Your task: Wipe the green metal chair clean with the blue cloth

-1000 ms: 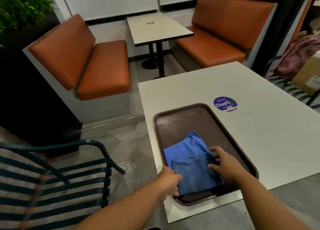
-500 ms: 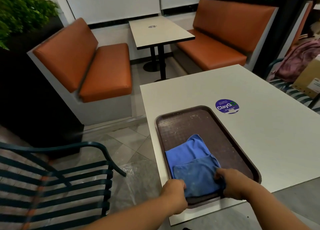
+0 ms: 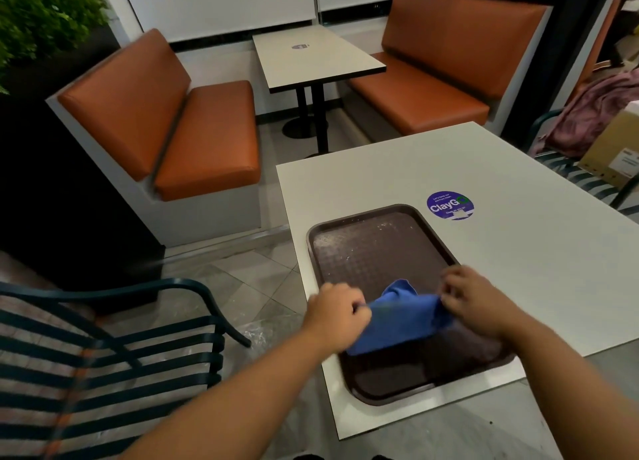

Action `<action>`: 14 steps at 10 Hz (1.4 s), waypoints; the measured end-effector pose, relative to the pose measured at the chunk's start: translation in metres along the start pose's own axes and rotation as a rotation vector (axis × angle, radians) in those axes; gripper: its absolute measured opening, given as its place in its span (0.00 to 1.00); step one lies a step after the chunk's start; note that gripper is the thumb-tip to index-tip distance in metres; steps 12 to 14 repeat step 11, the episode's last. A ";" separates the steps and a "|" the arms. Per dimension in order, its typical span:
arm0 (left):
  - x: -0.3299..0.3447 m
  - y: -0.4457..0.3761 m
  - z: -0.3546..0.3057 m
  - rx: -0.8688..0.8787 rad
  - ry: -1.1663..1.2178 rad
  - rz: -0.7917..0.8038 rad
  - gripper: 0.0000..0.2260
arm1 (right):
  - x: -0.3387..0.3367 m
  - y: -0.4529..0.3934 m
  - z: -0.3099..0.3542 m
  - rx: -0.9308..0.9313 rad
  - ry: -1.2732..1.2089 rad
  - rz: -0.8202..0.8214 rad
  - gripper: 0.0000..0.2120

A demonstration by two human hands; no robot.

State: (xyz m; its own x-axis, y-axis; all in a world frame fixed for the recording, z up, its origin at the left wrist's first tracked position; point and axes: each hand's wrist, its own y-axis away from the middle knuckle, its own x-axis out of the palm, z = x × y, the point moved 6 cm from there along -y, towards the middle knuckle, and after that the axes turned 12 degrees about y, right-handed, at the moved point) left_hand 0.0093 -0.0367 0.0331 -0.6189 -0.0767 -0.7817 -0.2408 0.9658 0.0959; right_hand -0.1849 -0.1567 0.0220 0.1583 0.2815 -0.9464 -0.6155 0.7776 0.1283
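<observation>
Blue cloth [image 3: 401, 316] pinched in my 2 hands, left [image 3: 337, 316] and right [image 3: 475, 300], over tray [image 3: 373, 248]; next I carry it to chair [image 3: 114, 352], lower left.

Both forearms are bare from the bottom edge of the view to the wrists, with no sleeve reaching them. The left hand [image 3: 337, 316] and the right hand [image 3: 475, 298] are ungloved, without rings, watch or bracelet.

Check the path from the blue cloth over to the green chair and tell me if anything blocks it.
Nothing visible blocks it. Left hand and right hand hold the blue cloth above the brown tray. The green metal chair stands to the left, past the table edge, with only bare floor between.
</observation>
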 end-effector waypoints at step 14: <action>0.006 -0.024 0.053 -0.322 0.303 -0.094 0.25 | 0.046 -0.057 0.008 0.133 -0.005 0.035 0.24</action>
